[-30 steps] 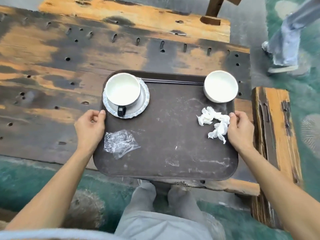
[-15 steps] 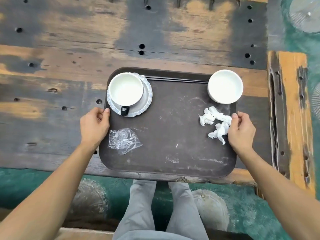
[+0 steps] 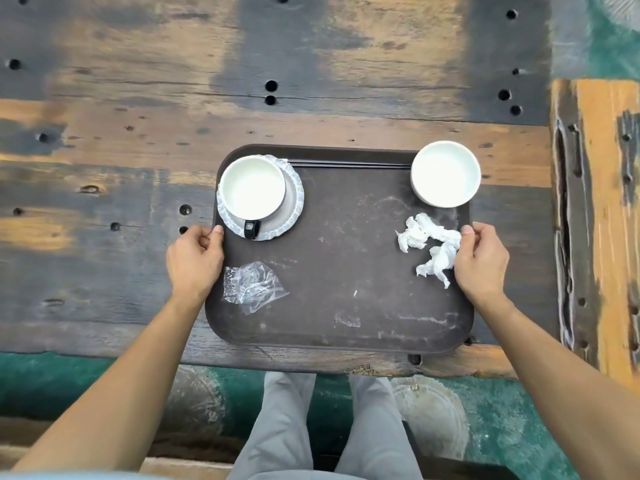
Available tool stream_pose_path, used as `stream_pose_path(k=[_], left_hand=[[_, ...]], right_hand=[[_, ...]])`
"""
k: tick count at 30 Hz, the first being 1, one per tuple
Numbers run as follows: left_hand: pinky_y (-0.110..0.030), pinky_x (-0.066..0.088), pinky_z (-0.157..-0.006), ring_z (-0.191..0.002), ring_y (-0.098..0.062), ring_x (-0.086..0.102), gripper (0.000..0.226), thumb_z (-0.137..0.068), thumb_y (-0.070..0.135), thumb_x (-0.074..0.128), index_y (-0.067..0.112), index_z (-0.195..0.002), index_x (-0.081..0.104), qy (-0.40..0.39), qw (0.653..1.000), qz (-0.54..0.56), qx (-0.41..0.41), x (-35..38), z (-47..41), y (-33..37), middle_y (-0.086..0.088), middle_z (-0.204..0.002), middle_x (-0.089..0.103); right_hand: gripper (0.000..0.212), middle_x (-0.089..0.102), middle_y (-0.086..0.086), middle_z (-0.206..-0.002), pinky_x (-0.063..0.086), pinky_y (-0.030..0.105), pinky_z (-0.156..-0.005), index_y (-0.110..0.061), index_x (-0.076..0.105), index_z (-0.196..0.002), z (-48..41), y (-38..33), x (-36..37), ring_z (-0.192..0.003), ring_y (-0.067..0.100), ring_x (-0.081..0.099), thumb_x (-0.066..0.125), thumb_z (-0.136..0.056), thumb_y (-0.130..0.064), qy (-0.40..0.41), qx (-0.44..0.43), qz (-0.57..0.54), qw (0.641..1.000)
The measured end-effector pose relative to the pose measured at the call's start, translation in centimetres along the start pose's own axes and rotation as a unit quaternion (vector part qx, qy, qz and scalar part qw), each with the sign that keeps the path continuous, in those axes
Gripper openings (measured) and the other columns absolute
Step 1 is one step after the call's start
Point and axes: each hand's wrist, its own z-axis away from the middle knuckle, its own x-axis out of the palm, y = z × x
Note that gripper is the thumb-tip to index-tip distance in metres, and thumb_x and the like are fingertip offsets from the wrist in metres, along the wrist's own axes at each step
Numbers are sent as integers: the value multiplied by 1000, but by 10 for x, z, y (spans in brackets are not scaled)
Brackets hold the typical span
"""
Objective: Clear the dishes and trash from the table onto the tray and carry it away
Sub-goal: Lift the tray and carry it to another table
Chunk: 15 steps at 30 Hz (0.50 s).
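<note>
A dark brown tray point(image 3: 346, 271) lies over the near part of the worn wooden table point(image 3: 138, 140). On its far left corner a white cup point(image 3: 252, 188) with a dark handle stands on a saucer point(image 3: 294, 202). A white bowl point(image 3: 445, 173) sits on the far right corner. Crumpled white tissue point(image 3: 429, 244) lies by the right edge, and a clear plastic wrapper point(image 3: 251, 287) lies by the left edge. My left hand point(image 3: 194, 261) grips the tray's left rim. My right hand point(image 3: 481, 261) grips the right rim, touching the tissue.
A wooden bench point(image 3: 602, 220) runs along the right of the table. Green patterned floor point(image 3: 69, 386) shows below the table's near edge, with my grey trouser legs point(image 3: 325, 427) in the middle. The tabletop has several drilled holes.
The view has shifted toward straight down over the table, and the person walking at the far right is out of sight. The tray now sits farther onto the table. Both hands keep their grip.
</note>
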Motion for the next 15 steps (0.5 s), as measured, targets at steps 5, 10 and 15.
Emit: stream_pose_path(k=[5,10,15], left_hand=[[-36,45,-71,-77,-30,63,34,-97,42,55,12,-84,66,-12,999,-6,-29,4,0,-4,-3,-73,65],[-35,44,-71,-77,-27,61,36,-97,46,52,15,-85,64,-10,999,-5,-35,6,-3,-5,-1,-75,65],[-35,43,-71,-74,-25,58,34,-98,44,51,15,-84,62,-34,999,0,-35,3,0,-13,0,-73,64]], right_hand=[[30,62,4,-85,39,33,-74,-5,59,-105,1,0,5,-78,21,53,43,-101,-30,-6,5,1,1000],[30,65,5,-85,43,36,-75,-9,61,-103,3,-1,6,-79,23,57,44,-98,-33,-5,19,-8,1000],[24,62,-5,-88,36,31,-76,-22,57,-102,4,0,-1,-84,16,55,39,-99,-39,-48,32,-9,998]])
